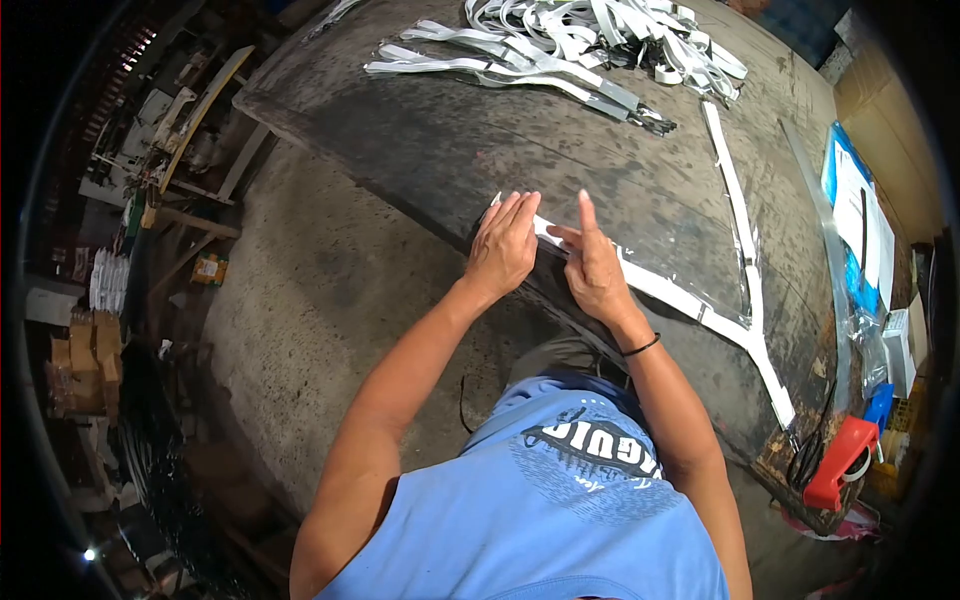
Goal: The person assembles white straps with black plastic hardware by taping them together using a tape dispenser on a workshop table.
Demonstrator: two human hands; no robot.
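Note:
A white Y-shaped strap (665,291) lies along the near edge of the dark worktable, with bits of clear plastic about it. One arm of the strap runs to the far side and a short tail points to the near right corner. My left hand (505,245) rests flat over the strap's left end, fingers stretched and held side by side. To its right, my right hand (597,270) stands edge-on over the same arm, index finger straight and thumb reaching left. No object shows in either hand; the strap beneath them is partly hidden.
A tangled pile of white straps (620,30) and a flat bundle of straps (510,65) lie at the far side. A red tape dispenser (842,462) sits at the right corner, near blue-and-white packaging (862,225). The worktable's edge (400,205) borders the concrete floor (300,290).

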